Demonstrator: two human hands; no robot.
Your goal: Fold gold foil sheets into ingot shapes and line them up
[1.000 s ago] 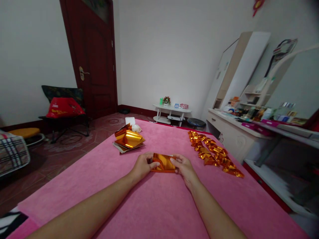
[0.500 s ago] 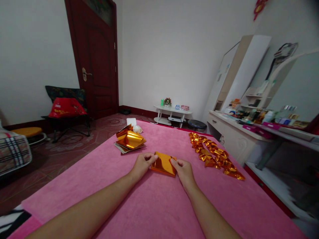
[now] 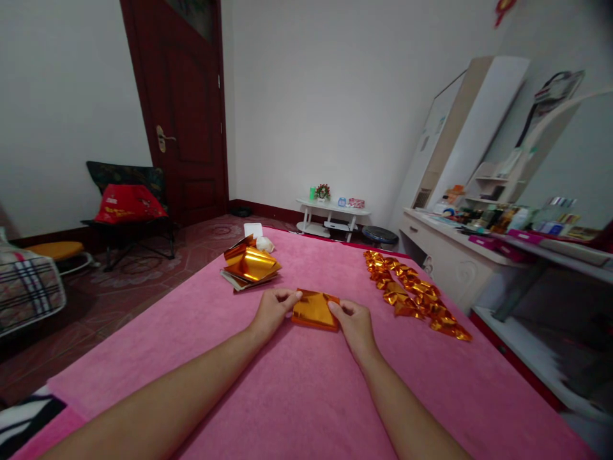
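Note:
Between my hands is a folded sheet of gold foil paper [image 3: 313, 309], held low over the pink cloth [image 3: 287, 396]. My left hand [image 3: 274, 311] pinches its left edge, thumb on top. At the right edge my right hand [image 3: 355, 322] grips the sheet between thumb and fingers. To the left lies a stack of loose gold foil sheets [image 3: 253, 263], with a small whitish round thing [image 3: 265, 245] behind it. On the right, rows of folded gold foil pieces [image 3: 412, 292] stretch away over the cloth.
A white dressing table [image 3: 450, 246] crowded with bottles stands at the right. Beyond the cloth's far edge are a low white table [image 3: 335, 209] and a round dark stool [image 3: 380, 235]. A folding chair with a red bag [image 3: 129, 204] is at the left.
The view has shifted slightly. My hands keep hold of the folded foil sheet at both edges; its surface now looks flatter, with changed reflections.

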